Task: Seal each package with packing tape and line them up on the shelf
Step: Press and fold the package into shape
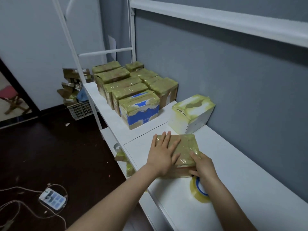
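In the head view, the package (186, 145) is held flat on the desk (250, 167) by the left hand (164, 152), fingers straight, apparently to steady it. Its 5 o'clock corner is pinched by the right hand (202, 165), fingers curled, probably to smooth tape down. The roll (200, 195) is kept close by.

White box (191, 112) blocks shelf (233, 164) behind package (185, 147).

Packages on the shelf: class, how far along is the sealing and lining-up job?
Done: two rows of taped boxes stand at the far end of the shelf, a taped white box nearby. In hand: the left hand presses flat on a taped brown package; the right hand grips its near corner, tape roll beside. Left: placing this package in line.
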